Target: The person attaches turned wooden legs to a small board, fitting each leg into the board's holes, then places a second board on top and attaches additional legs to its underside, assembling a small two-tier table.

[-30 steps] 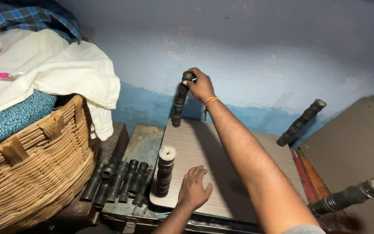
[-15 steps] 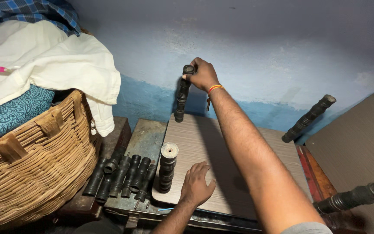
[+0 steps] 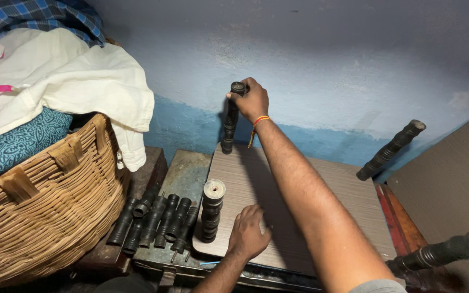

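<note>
Right hand (image 3: 252,100) grips the top of the far ribbed black leg (image 3: 230,120) (standing on the board (image 3: 310,201)), seemingly seating it, while left hand (image 3: 248,234) presses flat, steadying.

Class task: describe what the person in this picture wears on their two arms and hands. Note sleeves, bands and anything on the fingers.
Both forearms are bare and both hands are gloveless. The right hand has a thin band of red and yellow thread round the wrist, with a loose end hanging down. A bit of grey sleeve shows at the right upper arm, by the bottom edge. The left hand wears nothing visible; no rings can be made out.
</note>
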